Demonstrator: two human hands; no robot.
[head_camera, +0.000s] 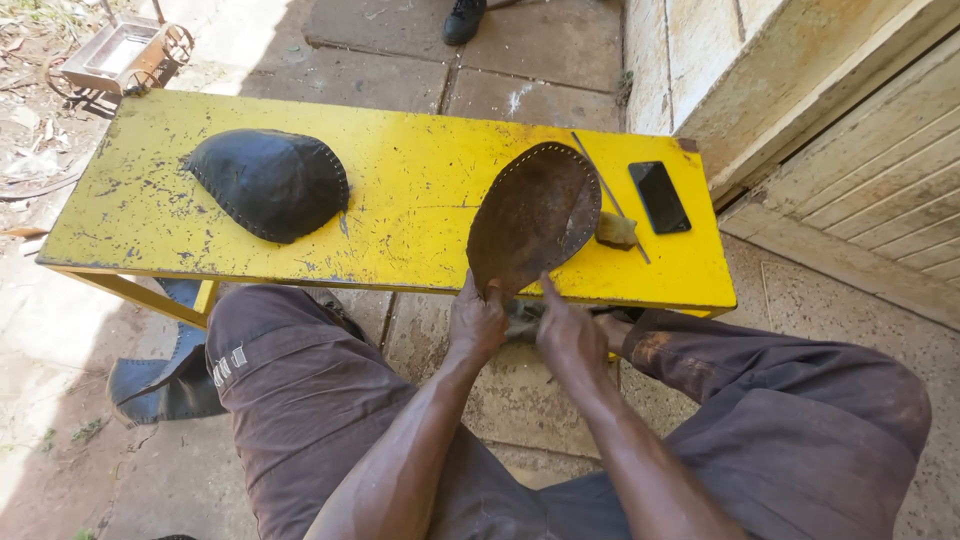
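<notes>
Head view: paved yard, beside a wall.
Bench (400, 190): scuffed yellow metal, beyond both hands.
Left hand (476, 325): pinching brown oval leather piece (535, 215), stitch-holed.
Right hand (568, 335): gripping its lower edge.

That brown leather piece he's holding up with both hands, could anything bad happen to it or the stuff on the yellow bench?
Maybe. The brown leather piece is pinched only at its lower end by the left hand and right hand, so it could flop or slip. Its upper edge sits close to the thin rod and black phone, so swinging it might knock them. The phone lies near the bench corner and could slide off.
</notes>
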